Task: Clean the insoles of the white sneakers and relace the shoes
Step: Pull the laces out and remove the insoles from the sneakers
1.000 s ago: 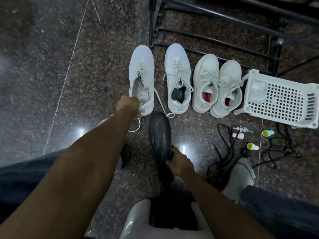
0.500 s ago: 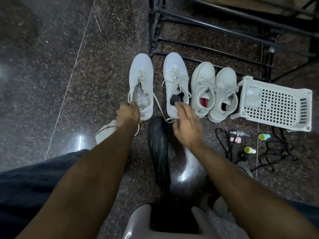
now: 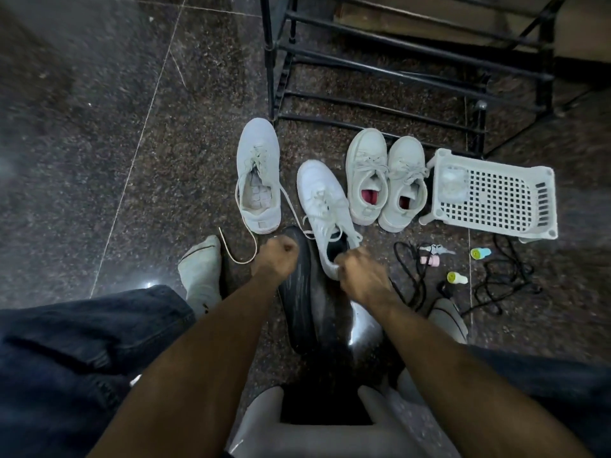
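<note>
Item: white sneaker (image 3: 325, 206), tilted, heel gripped by right hand (image 3: 360, 276) fingers, just right of black insole (image 3: 302, 292). Left hand (image 3: 279, 256) fisted (contents unclear). Advice: keep the heel grip firm, reach the inner insole squarely, and avoid trailing laces.

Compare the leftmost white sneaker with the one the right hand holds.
The leftmost sneaker lies straight and untouched, pale inside. The held sneaker is angled, heel in the right hand, with a dark interior. Both are white with loose laces.

left hand (image 3: 279, 256) fisted, right hand (image 3: 358, 271) gripping, fingers curled
</note>
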Tool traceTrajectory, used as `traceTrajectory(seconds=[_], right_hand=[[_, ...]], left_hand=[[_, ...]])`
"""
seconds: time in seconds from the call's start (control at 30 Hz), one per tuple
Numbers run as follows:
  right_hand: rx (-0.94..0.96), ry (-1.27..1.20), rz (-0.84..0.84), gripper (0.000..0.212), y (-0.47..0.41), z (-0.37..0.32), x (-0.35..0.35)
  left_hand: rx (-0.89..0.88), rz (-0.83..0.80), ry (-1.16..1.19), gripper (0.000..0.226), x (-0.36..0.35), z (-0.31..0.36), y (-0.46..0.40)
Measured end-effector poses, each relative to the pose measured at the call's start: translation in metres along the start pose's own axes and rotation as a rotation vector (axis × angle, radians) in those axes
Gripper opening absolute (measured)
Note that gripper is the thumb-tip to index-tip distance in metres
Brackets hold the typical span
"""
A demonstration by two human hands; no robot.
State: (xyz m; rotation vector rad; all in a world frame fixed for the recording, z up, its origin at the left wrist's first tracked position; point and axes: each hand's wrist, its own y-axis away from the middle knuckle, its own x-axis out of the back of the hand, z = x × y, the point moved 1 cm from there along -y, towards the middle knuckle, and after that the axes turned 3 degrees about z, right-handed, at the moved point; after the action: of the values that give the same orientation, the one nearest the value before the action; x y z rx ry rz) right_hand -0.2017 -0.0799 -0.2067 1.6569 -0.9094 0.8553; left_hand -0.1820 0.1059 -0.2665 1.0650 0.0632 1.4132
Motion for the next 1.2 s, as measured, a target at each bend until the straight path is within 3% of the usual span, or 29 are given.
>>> traceTrajectory(seconds=[0.13,0.23,0.33,0.53,0.7,0.8,0.87,0.97,1.13,1.2], right_hand=[[0.021,-0.016,-0.065,0.024,0.036,-0.003,-0.026],[0.005,-0.071,-0.243,0.025,0.055,-0.007,-0.039],[-0.039,-0.234,-0.354,0.024,0.072,-0.003,-0.051],[-0.487,-0.474,0.132,0.019,0.08,0.019,-0.037],[-0.271,-0.345,-0.146,0.033,0.065,0.017,-0.032],[-0.3,-0.318,-0.057,0.025,0.062,0.011,-0.037],[-0.29,-0.274,-0.012,0.023,0.062,0.008,-0.038],[-0.258,-0.19,-0.001,0.025,0.063,0.006,-0.039],[-0.24,-0.142,-0.015,0.025,0.062,0.005,-0.041],[-0.251,-0.137,-0.028,0.025,0.059,0.003,-0.04]], left_hand=[[-0.064,-0.092,-0.078,0.007,-0.008,0.012,0.039],[-0.154,-0.118,-0.109,0.025,-0.02,0.013,0.06],[-0.251,-0.215,-0.183,0.03,-0.033,0.012,0.073],[-0.337,-0.187,-0.335,0.033,-0.039,0.012,0.081],[-0.355,-0.2,-0.417,0.017,-0.039,0.018,0.071],[-0.353,-0.22,-0.42,0.004,-0.037,0.02,0.069],[-0.341,-0.209,-0.401,0.021,-0.035,0.022,0.066],[-0.285,-0.193,-0.2,0.033,-0.032,0.032,0.062],[-0.09,-0.068,0.64,0.029,0.007,0.093,0.058],[-0.143,-0.012,0.786,0.024,0.033,0.122,0.056]])
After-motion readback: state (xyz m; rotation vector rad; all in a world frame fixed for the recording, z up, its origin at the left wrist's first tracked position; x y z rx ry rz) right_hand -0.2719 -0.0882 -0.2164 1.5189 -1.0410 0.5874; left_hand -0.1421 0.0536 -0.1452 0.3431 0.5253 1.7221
